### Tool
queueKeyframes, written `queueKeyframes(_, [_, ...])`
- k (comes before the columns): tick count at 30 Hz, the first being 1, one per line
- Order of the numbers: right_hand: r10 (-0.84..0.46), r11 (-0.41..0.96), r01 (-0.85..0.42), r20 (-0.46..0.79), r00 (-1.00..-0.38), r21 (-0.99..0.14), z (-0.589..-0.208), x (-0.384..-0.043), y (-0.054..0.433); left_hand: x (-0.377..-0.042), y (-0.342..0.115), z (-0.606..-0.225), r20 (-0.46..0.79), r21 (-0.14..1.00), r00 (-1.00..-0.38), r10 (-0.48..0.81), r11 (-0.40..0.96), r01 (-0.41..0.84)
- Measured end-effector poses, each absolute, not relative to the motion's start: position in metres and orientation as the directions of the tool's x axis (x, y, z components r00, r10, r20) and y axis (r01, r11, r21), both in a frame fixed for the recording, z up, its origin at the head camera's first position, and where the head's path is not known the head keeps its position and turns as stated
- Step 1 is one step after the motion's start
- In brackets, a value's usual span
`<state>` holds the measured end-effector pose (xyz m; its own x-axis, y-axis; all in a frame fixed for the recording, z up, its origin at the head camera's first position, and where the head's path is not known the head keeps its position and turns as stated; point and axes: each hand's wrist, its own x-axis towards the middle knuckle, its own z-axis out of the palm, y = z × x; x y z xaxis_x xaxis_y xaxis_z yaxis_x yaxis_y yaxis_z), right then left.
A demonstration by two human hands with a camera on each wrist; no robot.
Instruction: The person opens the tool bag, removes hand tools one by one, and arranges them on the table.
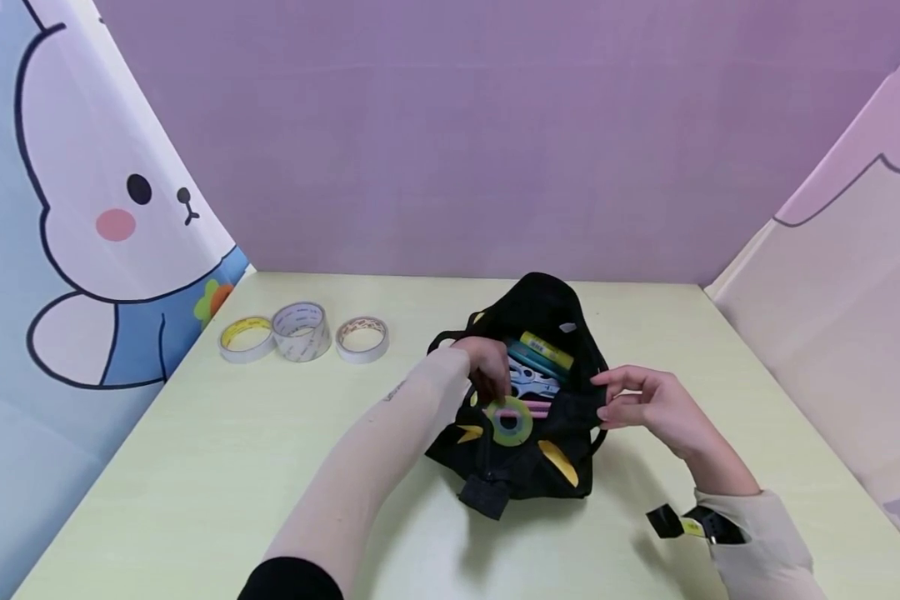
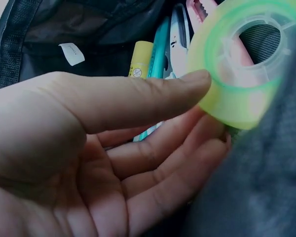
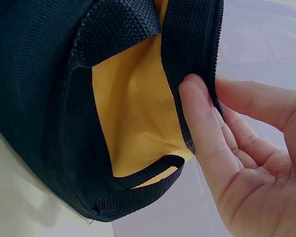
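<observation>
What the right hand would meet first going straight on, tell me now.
The bag: the right hand pinches its edge. Past that edge, the light blue item inside seems next in line, though depth is unclear.

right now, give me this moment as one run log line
left hand: pinches green tape roll; right hand: pinches edge of black bag; bag: open, on table; left of bag: three tape rolls

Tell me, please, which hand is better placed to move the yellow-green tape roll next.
Probably the left: the left hand already pinches the tape roll at the open mouth of the black bag, while the right hand is occupied holding the bag's zippered edge.
</observation>
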<state>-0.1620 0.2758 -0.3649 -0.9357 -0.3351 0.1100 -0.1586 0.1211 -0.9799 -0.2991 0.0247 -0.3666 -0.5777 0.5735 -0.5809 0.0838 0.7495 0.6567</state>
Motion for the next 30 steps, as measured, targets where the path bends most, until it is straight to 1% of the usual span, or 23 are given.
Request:
queueKeyframes(10, [-0.333, 0.113, -0.154, 0.108, -0.937, -0.982, -0.365, -0.161, 0.275, -0.303, 0.021, -0.37, -0.567, 0.683, -0.575, 0.59, 0.727, 0.071])
queueKeyframes(12, [-0.332, 0.112, -0.152, 0.107, -0.937, -0.982, -0.364, -0.161, 0.274, -0.304, 0.022, -0.37, -0.567, 0.686, -0.582, 0.582, 0.725, 0.056])
queueKeyframes(16, [-0.331, 0.113, -0.149, 0.104, -0.938, -0.982, -0.362, -0.16, 0.273, -0.308, 0.025, -0.375, -0.558, 0.702, -0.614, 0.558, 0.712, 0.009])
queueKeyframes(22, [-0.338, 0.101, -0.149, 0.107, -0.935, -0.984, -0.363, -0.16, 0.274, -0.308, 0.026, -0.377, -0.474, 0.761, -0.659, 0.584, 0.648, 0.027])
queueKeyframes(27, [-0.341, 0.092, -0.15, 0.11, -0.934, -0.984, -0.363, -0.16, 0.275, -0.307, 0.026, -0.373, -0.419, 0.819, -0.694, 0.586, 0.573, -0.011])
queueKeyframes(30, [-0.34, 0.093, -0.148, 0.108, -0.934, -0.985, -0.363, -0.16, 0.276, -0.307, 0.027, -0.37, -0.375, 0.835, -0.721, 0.583, 0.55, 0.011])
